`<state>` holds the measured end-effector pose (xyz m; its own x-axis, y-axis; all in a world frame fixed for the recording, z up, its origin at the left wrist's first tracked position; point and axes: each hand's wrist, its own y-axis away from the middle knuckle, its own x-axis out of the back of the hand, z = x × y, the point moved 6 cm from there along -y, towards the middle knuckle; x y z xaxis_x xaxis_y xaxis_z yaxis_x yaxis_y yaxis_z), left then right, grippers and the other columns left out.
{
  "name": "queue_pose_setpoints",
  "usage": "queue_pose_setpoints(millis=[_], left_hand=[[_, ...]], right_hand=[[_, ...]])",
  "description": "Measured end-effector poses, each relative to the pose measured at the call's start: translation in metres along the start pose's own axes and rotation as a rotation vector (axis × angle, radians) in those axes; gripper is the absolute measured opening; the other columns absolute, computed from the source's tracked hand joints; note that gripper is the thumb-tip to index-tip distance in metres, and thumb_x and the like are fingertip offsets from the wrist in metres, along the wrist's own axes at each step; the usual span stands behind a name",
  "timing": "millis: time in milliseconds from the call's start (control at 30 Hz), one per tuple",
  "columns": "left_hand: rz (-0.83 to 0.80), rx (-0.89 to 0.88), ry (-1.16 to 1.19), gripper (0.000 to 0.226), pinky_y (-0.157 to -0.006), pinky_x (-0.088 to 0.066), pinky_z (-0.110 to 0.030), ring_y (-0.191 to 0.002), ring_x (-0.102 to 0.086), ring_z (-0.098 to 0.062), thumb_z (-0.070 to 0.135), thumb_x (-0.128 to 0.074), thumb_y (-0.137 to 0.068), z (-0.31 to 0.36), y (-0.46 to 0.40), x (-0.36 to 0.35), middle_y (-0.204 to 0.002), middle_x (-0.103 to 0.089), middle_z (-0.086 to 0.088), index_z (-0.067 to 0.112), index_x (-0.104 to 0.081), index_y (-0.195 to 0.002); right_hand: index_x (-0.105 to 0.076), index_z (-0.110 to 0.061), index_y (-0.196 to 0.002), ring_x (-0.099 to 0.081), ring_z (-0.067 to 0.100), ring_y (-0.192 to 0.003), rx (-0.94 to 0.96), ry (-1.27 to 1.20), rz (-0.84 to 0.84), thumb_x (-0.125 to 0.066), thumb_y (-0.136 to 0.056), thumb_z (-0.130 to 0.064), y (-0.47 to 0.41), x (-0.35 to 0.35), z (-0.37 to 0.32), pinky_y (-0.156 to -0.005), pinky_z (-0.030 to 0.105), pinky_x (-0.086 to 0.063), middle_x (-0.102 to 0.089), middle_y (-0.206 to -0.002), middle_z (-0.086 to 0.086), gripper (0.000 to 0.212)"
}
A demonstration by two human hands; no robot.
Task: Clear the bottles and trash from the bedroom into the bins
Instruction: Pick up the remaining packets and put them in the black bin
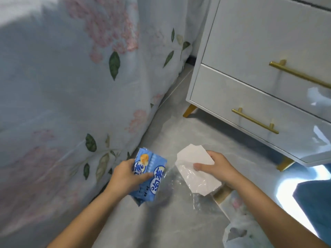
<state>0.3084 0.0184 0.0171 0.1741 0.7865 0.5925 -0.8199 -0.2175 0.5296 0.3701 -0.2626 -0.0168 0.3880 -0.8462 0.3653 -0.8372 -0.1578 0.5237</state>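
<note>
Blue wrapper (pixel 149 173) — left hand (pixel 125 178)

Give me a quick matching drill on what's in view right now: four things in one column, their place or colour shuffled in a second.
Things:
1. blue snack wrapper
2. white paper
3. drawer handles
4. floral bedsheet

Descriptions:
A. gold
B. held in the right hand
C. hanging on the left side of the view
D. held in the left hand

Pairs: 1-D, 2-B, 3-A, 4-C

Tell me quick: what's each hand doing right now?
Left hand: grips a blue printed plastic snack wrapper.
Right hand: holds a white torn paper piece with clear plastic film.
</note>
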Motion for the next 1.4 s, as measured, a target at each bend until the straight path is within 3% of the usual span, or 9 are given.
queue_pose_setpoints(millis=[100,200,400,633,800,1033,1267,1333,1400], left_hand=[[0.037,0.055,0.132,0.024,-0.071,-0.054,-0.033,-0.074,-0.069,-0.018,0.03,-0.084,-0.07,-0.028,0.047,0.03,-0.077,-0.074,0.002,0.019,-0.065,-0.079],[0.132,0.08,0.207,0.019,-0.066,-0.052,-0.03,-0.069,-0.068,-0.015,0.028,-0.081,-0.073,-0.055,0.105,0.06,-0.074,-0.073,0.001,0.02,-0.064,-0.077],[0.361,0.16,0.385,0.016,-0.062,-0.053,-0.027,-0.06,-0.068,-0.005,0.025,-0.082,-0.072,-0.125,0.248,0.12,-0.072,-0.076,0.008,0.022,-0.066,-0.074],[0.72,0.278,0.563,0.014,-0.068,-0.057,-0.034,-0.066,-0.072,-0.008,0.021,-0.081,-0.073,-0.226,0.449,0.171,-0.074,-0.077,0.008,0.016,-0.069,-0.078],[1.02,0.429,0.717,0.014,-0.061,-0.055,-0.034,-0.066,-0.071,-0.018,0.016,-0.08,-0.075,-0.321,0.587,0.184,-0.067,-0.074,-0.001,0.013,-0.067,-0.077],[1.277,0.561,0.888,0.009,-0.071,-0.058,-0.046,-0.072,-0.073,-0.021,0.021,-0.074,-0.082,-0.446,0.69,0.187,-0.076,-0.076,0.0,0.013,-0.069,-0.083],[1.179,0.636,0.831,0.01,-0.076,-0.056,-0.043,-0.079,-0.069,-0.028,0.012,-0.068,-0.083,-0.512,0.663,0.212,-0.082,-0.073,-0.008,0.018,-0.063,-0.075],[1.118,0.678,0.771,0.006,-0.075,-0.054,-0.04,-0.085,-0.068,-0.031,0.013,-0.068,-0.08,-0.53,0.643,0.218,-0.087,-0.073,-0.011,0.012,-0.064,-0.084],[1.013,0.756,0.746,0.029,-0.073,-0.048,-0.034,-0.095,-0.066,-0.033,0.02,-0.07,-0.078,-0.543,0.627,0.219,-0.1,-0.07,-0.013,0.005,-0.061,-0.101]], right_hand=[[-0.068,-0.022,-0.092,-0.067,0.004,-0.068,0.009,-0.106,0.066,-0.08,-0.074,-0.02,0.039,-0.018,-0.018,-0.055,0.017,-0.048,-0.071,-0.085,-0.006,0.021],[-0.069,-0.015,-0.083,-0.063,0.0,-0.052,0.015,-0.227,0.107,-0.078,-0.076,-0.014,0.084,-0.045,-0.04,-0.046,0.015,-0.047,-0.072,-0.071,-0.006,0.011],[-0.071,-0.015,-0.087,-0.07,0.018,-0.069,0.093,-0.251,-0.037,-0.076,-0.077,-0.016,0.181,-0.126,-0.1,-0.062,0.032,-0.055,-0.076,-0.078,-0.002,0.012],[-0.068,-0.022,-0.081,-0.068,0.017,-0.075,0.315,-0.038,-0.357,-0.076,-0.077,-0.018,0.315,-0.275,-0.191,-0.067,0.034,-0.054,-0.073,-0.076,-0.006,0.01],[-0.069,-0.021,-0.078,-0.065,0.01,-0.069,0.493,0.139,-0.557,-0.074,-0.079,-0.02,0.412,-0.382,-0.231,-0.057,0.02,-0.048,-0.073,-0.072,-0.009,0.005],[-0.065,-0.028,-0.082,-0.066,0.018,-0.084,0.647,0.347,-0.682,-0.076,-0.075,-0.029,0.499,-0.526,-0.261,-0.074,0.04,-0.055,-0.071,-0.089,-0.007,0.013],[-0.07,-0.016,-0.09,-0.065,0.021,-0.093,0.719,0.542,-0.711,-0.071,-0.077,-0.033,0.533,-0.659,-0.241,-0.075,0.033,-0.049,-0.072,-0.095,0.0,0.021],[-0.068,-0.014,-0.099,-0.063,0.022,-0.101,0.693,0.612,-0.729,-0.069,-0.079,-0.032,0.531,-0.687,-0.224,-0.074,0.029,-0.045,-0.071,-0.104,0.003,0.027],[-0.063,-0.011,-0.111,-0.06,0.023,-0.109,0.654,0.757,-0.772,-0.068,-0.081,-0.038,0.527,-0.707,-0.206,-0.075,0.026,-0.041,-0.067,-0.114,0.004,0.041]])
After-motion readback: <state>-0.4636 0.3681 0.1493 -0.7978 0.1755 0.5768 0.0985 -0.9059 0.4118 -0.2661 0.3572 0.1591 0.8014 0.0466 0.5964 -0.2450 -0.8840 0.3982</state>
